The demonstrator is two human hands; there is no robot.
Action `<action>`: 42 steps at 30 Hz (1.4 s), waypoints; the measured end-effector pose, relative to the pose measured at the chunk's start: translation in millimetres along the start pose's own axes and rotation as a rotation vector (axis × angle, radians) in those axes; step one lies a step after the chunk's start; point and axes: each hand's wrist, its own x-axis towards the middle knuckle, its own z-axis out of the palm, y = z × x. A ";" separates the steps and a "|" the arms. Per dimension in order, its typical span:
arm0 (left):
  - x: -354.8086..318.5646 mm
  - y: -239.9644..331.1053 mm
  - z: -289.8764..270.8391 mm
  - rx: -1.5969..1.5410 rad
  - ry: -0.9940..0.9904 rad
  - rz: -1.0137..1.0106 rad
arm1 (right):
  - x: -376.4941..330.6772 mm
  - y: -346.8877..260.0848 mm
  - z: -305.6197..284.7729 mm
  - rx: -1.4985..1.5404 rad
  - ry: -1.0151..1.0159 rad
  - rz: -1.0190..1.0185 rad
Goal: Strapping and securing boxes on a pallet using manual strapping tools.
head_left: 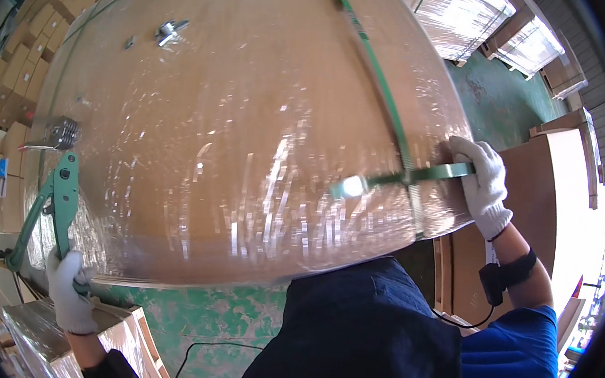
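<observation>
While the left hand [68, 290] was curled around one handle [63, 235] of a green tool [65, 192], probably for a firm hold with the other handle [26, 231] clear, the right hand [486, 185] gripped a green strap [431, 173] near its end, seemingly to control it. The strap stretched leftward from the right hand, over the wrapped box [237, 110] before both hands.

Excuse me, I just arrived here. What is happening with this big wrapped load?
A person in white gloves works at a large film-wrapped load. The left hand holds one handle of a green two-handled tool, whose handles stand apart. The right hand holds a green band near the load's right edge. That band crosses a long green strap running over the top. A shiny metal object lies farther back on the load.
</observation>
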 end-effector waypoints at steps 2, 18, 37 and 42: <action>-36.4 9.7 22.7 -0.012 -0.051 -0.012 | 0.1 5.7 -2.1 0.129 0.019 -0.003; -236.7 49.2 356.6 -0.242 -0.026 0.066 | 13.5 194.9 -80.6 1.338 -0.735 0.382; -340.2 77.9 438.1 -0.041 -0.312 0.305 | 120.7 93.0 -13.4 1.167 -0.994 -0.781; -349.1 88.9 486.4 -0.526 0.183 0.177 | 159.1 90.8 32.8 1.267 -1.021 -0.944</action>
